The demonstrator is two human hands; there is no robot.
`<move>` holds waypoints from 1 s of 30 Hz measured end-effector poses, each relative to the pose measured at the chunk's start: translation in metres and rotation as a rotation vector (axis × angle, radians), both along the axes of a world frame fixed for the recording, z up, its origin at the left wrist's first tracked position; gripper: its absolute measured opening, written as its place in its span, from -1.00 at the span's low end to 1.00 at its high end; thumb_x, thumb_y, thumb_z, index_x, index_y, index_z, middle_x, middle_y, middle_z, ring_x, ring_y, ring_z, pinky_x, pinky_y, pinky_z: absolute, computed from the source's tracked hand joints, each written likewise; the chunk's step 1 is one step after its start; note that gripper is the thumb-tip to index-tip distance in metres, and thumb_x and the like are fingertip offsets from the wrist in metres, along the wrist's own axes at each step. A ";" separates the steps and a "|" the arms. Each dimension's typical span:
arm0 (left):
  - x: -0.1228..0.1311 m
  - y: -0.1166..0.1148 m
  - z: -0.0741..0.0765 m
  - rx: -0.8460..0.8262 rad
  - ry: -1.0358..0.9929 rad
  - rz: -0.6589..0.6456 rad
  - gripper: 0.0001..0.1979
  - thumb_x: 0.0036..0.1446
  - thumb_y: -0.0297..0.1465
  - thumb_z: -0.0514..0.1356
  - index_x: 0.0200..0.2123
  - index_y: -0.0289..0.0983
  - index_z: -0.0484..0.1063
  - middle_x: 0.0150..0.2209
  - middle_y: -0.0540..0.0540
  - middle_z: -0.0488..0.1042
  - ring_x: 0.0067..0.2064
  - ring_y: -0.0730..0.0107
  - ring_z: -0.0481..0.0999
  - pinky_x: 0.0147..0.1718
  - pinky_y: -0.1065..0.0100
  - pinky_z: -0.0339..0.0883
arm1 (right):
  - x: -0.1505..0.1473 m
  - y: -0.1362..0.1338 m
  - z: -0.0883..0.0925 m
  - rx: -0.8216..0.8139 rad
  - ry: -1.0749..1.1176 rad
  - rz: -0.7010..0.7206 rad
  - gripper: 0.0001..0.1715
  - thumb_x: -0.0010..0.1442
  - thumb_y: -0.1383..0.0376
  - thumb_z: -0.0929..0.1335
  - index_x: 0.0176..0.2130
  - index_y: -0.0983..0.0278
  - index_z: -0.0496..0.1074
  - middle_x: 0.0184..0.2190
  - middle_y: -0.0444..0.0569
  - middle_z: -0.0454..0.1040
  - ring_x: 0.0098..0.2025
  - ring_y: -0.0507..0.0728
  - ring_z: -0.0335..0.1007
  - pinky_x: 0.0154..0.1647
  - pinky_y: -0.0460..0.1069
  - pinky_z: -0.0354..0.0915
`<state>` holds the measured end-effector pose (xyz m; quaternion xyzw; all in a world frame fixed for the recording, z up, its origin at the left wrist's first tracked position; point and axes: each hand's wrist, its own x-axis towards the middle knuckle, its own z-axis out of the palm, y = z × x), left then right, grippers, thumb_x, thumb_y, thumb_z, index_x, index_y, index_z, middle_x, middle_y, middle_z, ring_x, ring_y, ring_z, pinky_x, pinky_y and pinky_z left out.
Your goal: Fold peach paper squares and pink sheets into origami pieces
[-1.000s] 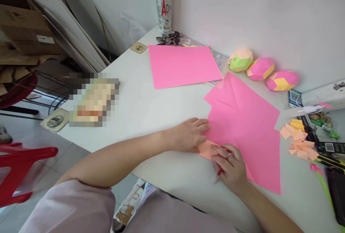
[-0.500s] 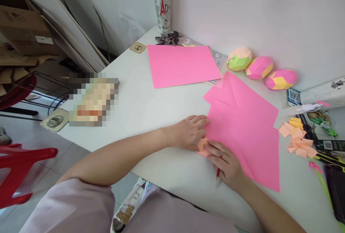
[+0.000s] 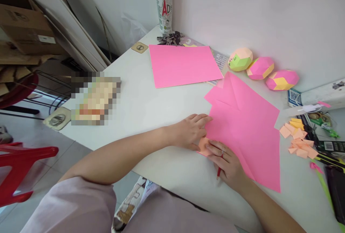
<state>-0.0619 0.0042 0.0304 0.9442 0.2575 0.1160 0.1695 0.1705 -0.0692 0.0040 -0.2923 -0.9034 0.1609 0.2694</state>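
My left hand (image 3: 190, 132) rests on the edge of a large creased pink paper sheet (image 3: 250, 136), fingers apart, its thumb against a small orange paper piece (image 3: 204, 146). From the other side, my right hand (image 3: 228, 161), with a ring on one finger, presses that orange piece onto the sheet's near corner. A slim red pencil (image 3: 219, 172) is tucked in my right hand and sticks out below the fingers. The piece's right part is hidden under the right fingertips.
Another pink sheet (image 3: 185, 65) lies at the back, near keys (image 3: 171, 39) and a white bottle (image 3: 164, 6). Three faceted paper balls (image 3: 260, 68) line the wall. Folded orange pieces (image 3: 302, 148), scissors (image 3: 331, 159) and a dark case (image 3: 335, 190) are at right.
The whole view has shifted very slightly. Both hands keep nearly the same place on the pink sheet and the orange piece.
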 end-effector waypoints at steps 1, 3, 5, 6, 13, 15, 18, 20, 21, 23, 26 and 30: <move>0.000 0.000 0.000 0.004 -0.003 0.000 -0.67 0.03 -0.20 0.29 -0.30 -0.39 0.48 0.22 -0.46 0.11 0.26 -0.16 0.08 0.10 0.01 0.15 | 0.000 0.000 0.000 -0.002 0.001 0.000 -0.54 0.15 0.60 0.23 -0.02 0.25 0.37 0.01 0.10 0.47 0.19 0.23 0.23 0.02 0.22 0.40; 0.000 -0.001 -0.001 0.009 -0.013 0.000 -0.68 0.04 -0.21 0.28 -0.30 -0.40 0.48 0.21 -0.46 0.12 0.25 -0.16 0.08 0.10 0.01 0.14 | 0.000 0.000 -0.001 -0.002 0.006 0.001 -0.54 0.15 0.61 0.24 -0.02 0.26 0.37 0.00 0.12 0.47 0.19 0.24 0.23 0.02 0.22 0.40; 0.001 -0.002 -0.001 0.005 -0.035 -0.013 -0.70 0.04 -0.24 0.28 -0.30 -0.39 0.49 0.18 -0.43 0.17 0.24 -0.14 0.10 0.11 0.02 0.13 | 0.000 0.000 -0.001 -0.004 0.007 0.001 -0.53 0.15 0.61 0.25 0.00 0.26 0.36 0.01 0.11 0.46 0.19 0.24 0.23 0.03 0.22 0.39; 0.002 -0.002 -0.001 -0.004 -0.050 -0.027 -0.74 0.04 -0.26 0.28 -0.31 -0.38 0.49 0.16 -0.40 0.21 0.22 -0.12 0.12 0.11 0.04 0.13 | 0.000 0.000 0.000 -0.006 0.008 0.002 -0.52 0.15 0.61 0.25 0.01 0.26 0.36 0.02 0.11 0.46 0.19 0.23 0.23 0.03 0.22 0.39; 0.007 -0.005 0.004 -0.089 -0.052 -0.209 -0.92 0.09 -0.54 0.18 -0.37 -0.31 0.47 -0.25 -0.14 0.44 -0.18 0.29 0.37 -0.10 0.29 0.26 | -0.002 0.000 0.002 -0.020 0.041 -0.005 -0.50 0.17 0.59 0.24 0.04 0.22 0.35 0.00 0.05 0.47 0.17 0.21 0.25 -0.05 0.15 0.45; 0.007 -0.005 0.003 -0.084 -0.072 -0.227 -0.89 0.09 -0.56 0.17 -0.43 -0.31 0.46 -0.30 -0.12 0.43 -0.24 0.33 0.35 -0.16 0.32 0.26 | -0.001 0.000 0.001 -0.049 0.040 -0.020 -0.51 0.17 0.59 0.23 0.01 0.21 0.36 -0.02 0.03 0.48 0.15 0.21 0.26 -0.07 0.13 0.46; 0.007 -0.004 0.001 -0.069 -0.095 -0.251 -0.77 0.13 -0.58 0.13 -0.56 -0.29 0.41 -0.38 -0.10 0.40 -0.30 0.38 0.32 -0.23 0.35 0.25 | -0.001 -0.001 0.001 -0.083 0.044 -0.035 -0.54 0.16 0.60 0.23 -0.04 0.20 0.37 -0.06 0.02 0.49 0.12 0.21 0.28 -0.08 0.14 0.46; 0.007 -0.003 -0.001 -0.061 -0.085 -0.254 -0.70 0.16 -0.59 0.10 -0.60 -0.28 0.39 -0.43 -0.09 0.38 -0.33 0.39 0.31 -0.27 0.36 0.25 | -0.001 -0.001 0.001 -0.089 0.055 -0.041 -0.55 0.16 0.61 0.22 -0.07 0.19 0.38 -0.07 0.01 0.50 0.10 0.20 0.29 -0.10 0.14 0.46; 0.007 -0.003 -0.002 -0.057 -0.079 -0.252 -0.69 0.17 -0.58 0.09 -0.61 -0.28 0.39 -0.43 -0.08 0.37 -0.33 0.38 0.31 -0.28 0.35 0.25 | -0.001 -0.001 0.002 -0.091 0.065 -0.043 -0.56 0.16 0.61 0.22 -0.08 0.19 0.37 -0.08 0.01 0.50 0.09 0.20 0.30 -0.12 0.13 0.46; 0.007 -0.003 -0.003 -0.048 -0.069 -0.244 -0.69 0.17 -0.58 0.10 -0.60 -0.28 0.40 -0.43 -0.09 0.38 -0.32 0.37 0.31 -0.29 0.34 0.25 | -0.002 -0.001 0.003 -0.094 0.089 -0.044 -0.57 0.16 0.61 0.21 -0.10 0.19 0.37 -0.11 0.01 0.51 0.07 0.19 0.31 -0.16 0.12 0.47; 0.007 -0.005 -0.002 -0.035 -0.060 -0.241 -0.69 0.17 -0.59 0.09 -0.60 -0.30 0.40 -0.42 -0.11 0.39 -0.31 0.35 0.30 -0.30 0.32 0.24 | -0.001 -0.001 0.002 -0.113 0.116 -0.040 -0.57 0.15 0.62 0.21 -0.12 0.20 0.37 -0.19 0.01 0.52 0.07 0.20 0.31 -0.18 0.12 0.46; 0.009 -0.011 0.001 -0.037 -0.052 -0.274 -0.72 0.12 -0.67 0.07 -0.53 -0.30 0.44 -0.33 -0.13 0.42 -0.22 0.33 0.33 -0.20 0.34 0.26 | -0.002 0.000 0.002 -0.155 0.169 -0.036 -0.60 0.15 0.61 0.21 -0.16 0.21 0.38 -0.27 0.00 0.51 0.01 0.18 0.35 -0.19 0.12 0.45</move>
